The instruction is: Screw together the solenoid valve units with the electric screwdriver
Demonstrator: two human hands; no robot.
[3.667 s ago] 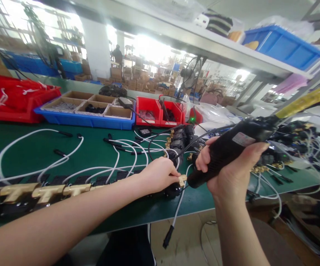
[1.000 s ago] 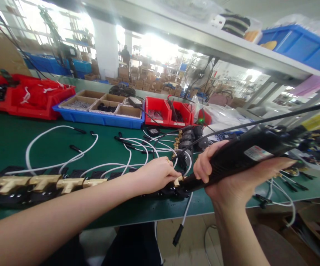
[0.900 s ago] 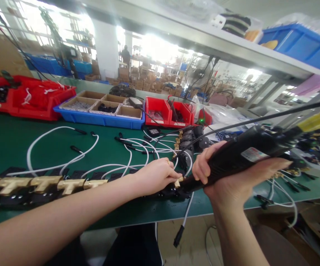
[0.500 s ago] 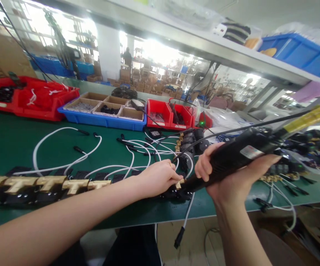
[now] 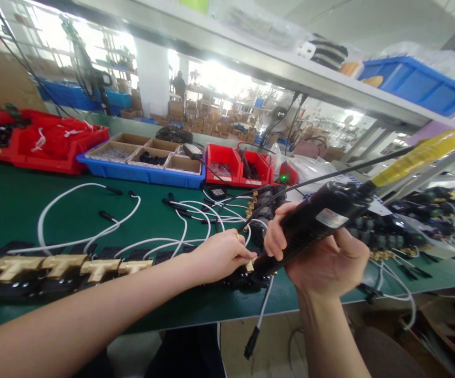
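Note:
My right hand (image 5: 322,252) is wrapped round a black electric screwdriver (image 5: 314,223) with a yellow-wrapped rear end, its front end down at a black valve unit (image 5: 251,278). My left hand (image 5: 225,254) is closed, its fingertips pinching the brass fitting (image 5: 249,265) of that unit beside the tool's front end. The tool's tip cannot be made out. Left of my hands runs a row of black units with brass T-fittings (image 5: 62,265), partly behind my left forearm. White cables (image 5: 178,202) with black connectors lie behind the row.
Red bins (image 5: 54,157), a blue tray with cardboard compartments (image 5: 141,170) and more red bins (image 5: 223,176) line the back of the green table (image 5: 7,197). More black units (image 5: 389,239) and cables lie at the right. A shelf (image 5: 243,44) crosses above. One cable connector (image 5: 252,344) hangs over the front edge.
The screwdriver's rear end has swung left and tilted more upright, with my right hand shifted left around it. My left hand keeps its place at the fitting. The whole view has shifted slightly.

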